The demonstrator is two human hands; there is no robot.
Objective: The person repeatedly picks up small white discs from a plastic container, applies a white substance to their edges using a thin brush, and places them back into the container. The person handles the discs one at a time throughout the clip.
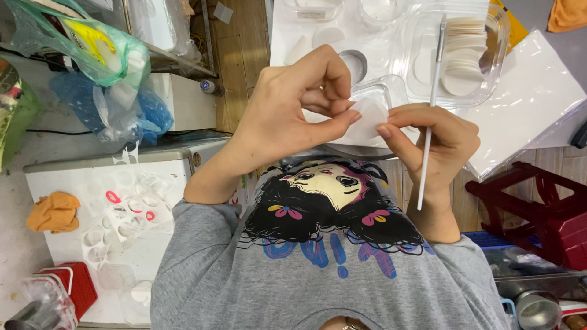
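Your left hand (287, 110) pinches the thin white round foam disc (370, 116) between thumb and fingers, over the clear plastic tray (391, 91). Your right hand (437, 140) pinches its other edge, white-handled craft knife (431, 104) tucked inside. Keep both pinches light at the rim, blade pointed away.

Left hand (293, 107) pinching, right hand (437, 143) curled shut, fingertips meeting
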